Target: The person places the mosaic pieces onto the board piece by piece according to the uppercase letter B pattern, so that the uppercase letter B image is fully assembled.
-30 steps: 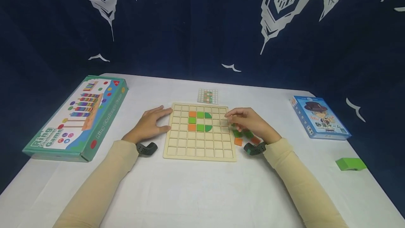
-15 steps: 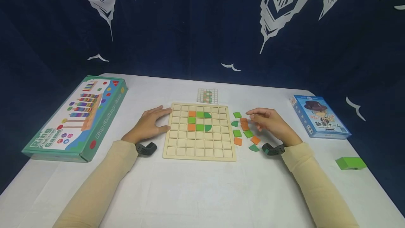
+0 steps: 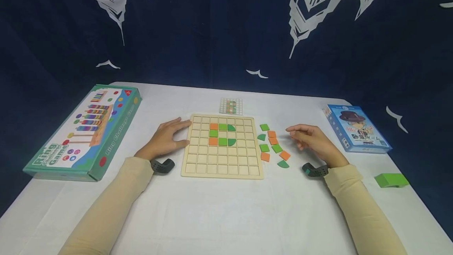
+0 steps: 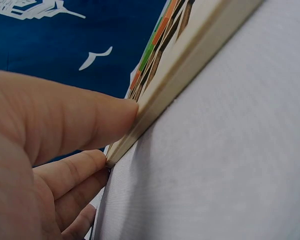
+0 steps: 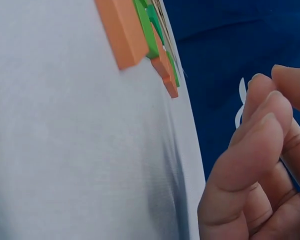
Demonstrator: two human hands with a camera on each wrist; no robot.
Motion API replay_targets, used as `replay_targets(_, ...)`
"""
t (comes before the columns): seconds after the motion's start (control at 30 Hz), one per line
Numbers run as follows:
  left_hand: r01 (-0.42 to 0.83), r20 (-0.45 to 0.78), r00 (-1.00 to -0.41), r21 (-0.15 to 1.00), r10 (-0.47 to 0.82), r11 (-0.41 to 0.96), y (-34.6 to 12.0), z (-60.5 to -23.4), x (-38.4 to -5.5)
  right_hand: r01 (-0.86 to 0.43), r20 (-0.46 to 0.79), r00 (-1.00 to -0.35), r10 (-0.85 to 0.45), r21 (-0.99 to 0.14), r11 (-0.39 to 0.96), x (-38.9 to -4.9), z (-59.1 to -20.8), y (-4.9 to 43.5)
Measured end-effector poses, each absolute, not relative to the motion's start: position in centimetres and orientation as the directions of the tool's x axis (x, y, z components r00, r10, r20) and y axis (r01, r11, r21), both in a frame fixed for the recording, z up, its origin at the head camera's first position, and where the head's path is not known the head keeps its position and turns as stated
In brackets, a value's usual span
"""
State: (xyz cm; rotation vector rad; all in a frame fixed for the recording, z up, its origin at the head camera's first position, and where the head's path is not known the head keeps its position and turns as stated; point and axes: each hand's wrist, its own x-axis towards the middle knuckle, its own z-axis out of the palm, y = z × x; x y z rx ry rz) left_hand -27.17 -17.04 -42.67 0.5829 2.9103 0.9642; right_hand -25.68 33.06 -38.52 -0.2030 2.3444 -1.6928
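In the head view a wooden grid board (image 3: 223,165) lies on the table. Orange squares (image 3: 213,141), green squares (image 3: 222,126) and two dark green quarter-round tiles (image 3: 231,142) sit in its upper middle cells. My left hand (image 3: 164,139) touches the board's left edge; thumb and fingers are extended against that edge in the left wrist view. To the right of the board lie several loose tiles, among them an orange square (image 3: 284,155), a green square (image 3: 277,148) and a dark green quarter-round (image 3: 283,164). Apart from these tiles, my right hand (image 3: 315,143) is loosely curled and holds nothing.
Behind the board lies a small pattern card (image 3: 231,106). A large green game box (image 3: 85,133) is at the left, a blue box (image 3: 357,129) at the right. A green block (image 3: 391,180) rests near the white table's right edge. A dark blue curtain (image 3: 198,30) hangs behind.
My right hand has drawn back to the right, away from the board and the loose tiles, uncovering them. The left hand stays at the board's edge. Tiles on the board look unchanged.
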Motion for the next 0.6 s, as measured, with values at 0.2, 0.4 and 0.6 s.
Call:
replay_targets(0.2, 0.342, 0.097, -0.93, 0.585, 0.356, 0.735, -17.1, -42.6, -27.1, 0.046, -0.151, -0.949, -0.275, -0.934, 0.355, -25.7, -38.5, 33.2)
replay_targets(0.4, 0.343, 0.095, -0.929, 0.585, 0.358, 0.735, -17.1, -42.5, -27.0, 0.016, -0.201, -0.922, -0.331, -0.873, 0.487, -25.6, -38.6, 33.7)
replay_targets(0.6, 0.339, 0.091, -0.93, 0.589, 0.357, 0.733, -17.1, -42.5, -27.1, -0.114, -0.19, -0.846, -0.498, -0.848, 0.518, -25.6, -38.8, 34.4)
